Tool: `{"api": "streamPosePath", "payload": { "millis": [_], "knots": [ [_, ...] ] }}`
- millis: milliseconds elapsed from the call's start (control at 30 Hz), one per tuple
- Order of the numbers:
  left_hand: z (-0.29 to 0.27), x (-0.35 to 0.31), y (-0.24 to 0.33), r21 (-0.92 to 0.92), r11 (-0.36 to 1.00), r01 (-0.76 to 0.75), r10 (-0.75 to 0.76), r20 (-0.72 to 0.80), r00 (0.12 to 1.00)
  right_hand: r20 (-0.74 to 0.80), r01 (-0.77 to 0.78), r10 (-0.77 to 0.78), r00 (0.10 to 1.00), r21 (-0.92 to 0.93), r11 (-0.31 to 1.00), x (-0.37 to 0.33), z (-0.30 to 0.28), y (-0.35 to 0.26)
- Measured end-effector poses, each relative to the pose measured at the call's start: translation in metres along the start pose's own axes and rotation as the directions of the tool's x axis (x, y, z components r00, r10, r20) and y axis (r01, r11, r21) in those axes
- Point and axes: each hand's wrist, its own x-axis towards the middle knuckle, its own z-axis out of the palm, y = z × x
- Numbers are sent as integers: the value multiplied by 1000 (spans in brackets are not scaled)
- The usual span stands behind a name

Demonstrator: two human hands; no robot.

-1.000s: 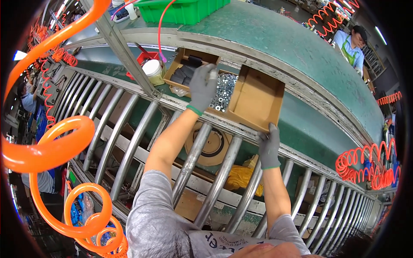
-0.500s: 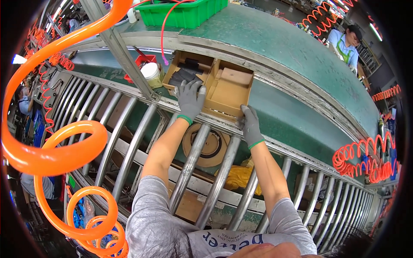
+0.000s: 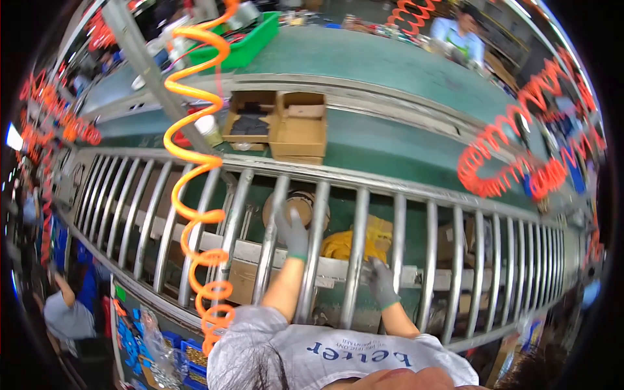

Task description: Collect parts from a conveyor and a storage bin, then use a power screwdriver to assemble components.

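Note:
Over the roller conveyor, my left hand (image 3: 292,234), in a grey glove, is raised with its fingers apart and nothing in it. My right hand (image 3: 382,286), gloved the same way, hovers lower and to the right, fingers loosely extended, holding nothing I can see. Beyond the rollers, away from both hands, two cardboard boxes stand side by side. The left box (image 3: 244,138) has dark grey flat pieces (image 3: 250,123) inside. In the right box (image 3: 298,138) lies a light brown piece (image 3: 305,112) along the far side.
Metal rollers (image 3: 361,250) run across in front of me. An orange coiled hose (image 3: 195,159) hangs at the left. A green bin (image 3: 250,47) stands on the upper bench. Yellow material (image 3: 367,242) lies beneath the rollers. A co-worker (image 3: 458,36) is across the bench.
Both hands have left the cardboard boxes and drawn back toward my body, over the rollers. The boxes now stand out of touch. My view has shifted, and the orange hose appears farther away.

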Motion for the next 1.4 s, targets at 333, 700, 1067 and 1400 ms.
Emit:
{"api": "streamPosePath", "payload": {
  "millis": [333, 700, 1067, 1400],
  "knots": [
    [-76, -208, 8, 203, 950, 238, -307, 466, 830, -567, 340, -204, 798, 144, 929, -233, -226, -23],
    [-21, -408, 121, -86, 979, -183, 174, 818, 548, -647, 225, -217, 731, -72, 972, -421, -364, 91],
    [24, -793, 175, -222, 973, -68, 103, 675, -730, -942, 835, 159, 294, 334, 437, -598, -515, 179],
    [208, -969, 196, 156, 986, 52, -139, 959, -249, -968, 897, 143, 205, 244, 368, -646, -656, 130]
  ]
}}
